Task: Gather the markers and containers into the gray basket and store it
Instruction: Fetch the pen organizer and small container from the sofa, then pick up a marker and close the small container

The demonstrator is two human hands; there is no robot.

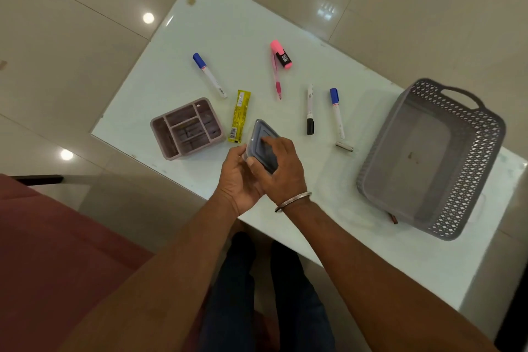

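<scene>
Both hands hold a small grey lidded container (260, 137) just above the white table (228, 28). My left hand (238, 177) grips its near-left side, and my right hand (281, 168) lies curled over the lid. The empty gray basket (428, 157) stands at the table's right end. Loose on the table lie a blue-capped marker (210, 75), a second blue-capped marker (337, 113), a black-capped marker (310, 109), a pink highlighter (281, 54), a pink pen (276, 77) and a yellow packet (240, 116). A pink divided organizer (187, 128) sits at the left.
A small metal cylinder (345, 146) lies near the second blue marker. A dark red thin object (393, 218) pokes out from under the basket's near side. A red sofa (43, 237) is at lower left. Glossy floor tiles surround the table.
</scene>
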